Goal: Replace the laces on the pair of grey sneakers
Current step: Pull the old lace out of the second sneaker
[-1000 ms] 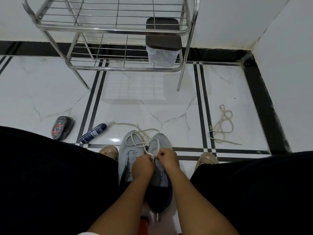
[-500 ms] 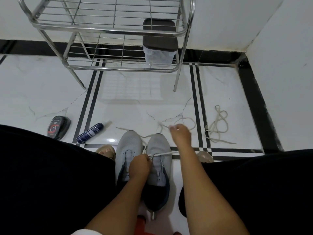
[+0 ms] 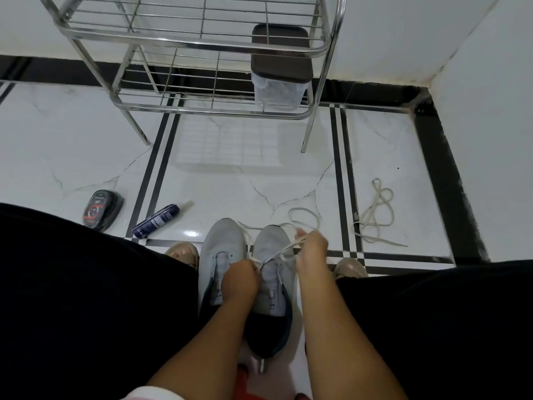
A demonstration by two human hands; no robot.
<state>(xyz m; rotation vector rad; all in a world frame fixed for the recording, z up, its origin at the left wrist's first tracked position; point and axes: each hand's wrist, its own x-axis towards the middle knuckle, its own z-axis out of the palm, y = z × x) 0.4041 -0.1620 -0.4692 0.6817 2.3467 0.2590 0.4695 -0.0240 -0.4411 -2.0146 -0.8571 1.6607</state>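
Lying farthest left on the white marble-look floor (image 3: pixel 57 145), a black shoe-polish sponge (image 3: pixel 102 207) and a dark spray bottle (image 3: pixel 157 220) sit well apart from the work, probably set aside as cleaning kit. Next come the 2 grey sneakers, side by side between the person's knees with toes pointing away: the left sneaker (image 3: pixel 223 249) shows bare eyelets, while the right sneaker (image 3: pixel 272 255) carries the white lace (image 3: pixel 284 249). The left hand (image 3: pixel 239 280) has its fingers curled, pinching the lace at the eyelets, seemingly to anchor it. The right hand (image 3: pixel 313 249) grips the free end, fingers closed round it, drawing it out to the side so the slack loops over the toe; this looks like threading in progress on 1 shoe. Farther right, a second loose lace (image 3: pixel 377 215) lies coiled beyond the black inlay stripes, near the wall corner. Behind stands a chrome wire rack (image 3: pixel 187 44) holding a lidded clear container (image 3: pixel 281 82).
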